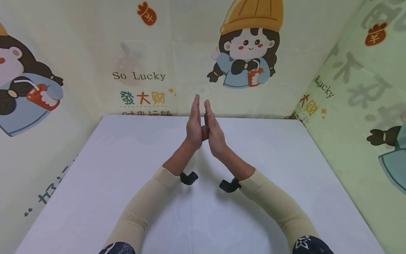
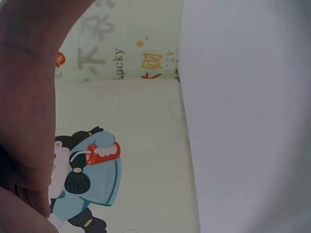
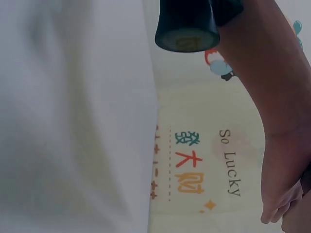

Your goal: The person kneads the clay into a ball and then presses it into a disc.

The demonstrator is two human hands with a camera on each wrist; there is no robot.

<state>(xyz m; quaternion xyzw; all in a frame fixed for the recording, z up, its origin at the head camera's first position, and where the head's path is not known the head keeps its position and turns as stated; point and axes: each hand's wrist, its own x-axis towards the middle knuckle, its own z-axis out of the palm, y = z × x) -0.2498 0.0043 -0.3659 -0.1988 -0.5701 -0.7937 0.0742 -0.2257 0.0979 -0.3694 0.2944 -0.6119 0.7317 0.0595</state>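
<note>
My left hand (image 1: 194,127) and right hand (image 1: 216,135) are raised over the far part of the white table (image 1: 152,148), palms facing each other. Their fingers are straight and point up and away. A narrow gap shows between the fingertips, while the hands come close together lower down around the thumbs. Shadow there hides exactly where they touch, and no separate object can be made out between them. Skin of hand and forearm fills the left edge of the left wrist view and the right side of the right wrist view.
A dark wrist camera (image 1: 189,178) sits at the left wrist and another dark camera (image 1: 229,185) at the right wrist. Behind the table hangs a pale printed sheet (image 1: 190,63) with cartoon figures and lettering; similar sheets stand on both sides.
</note>
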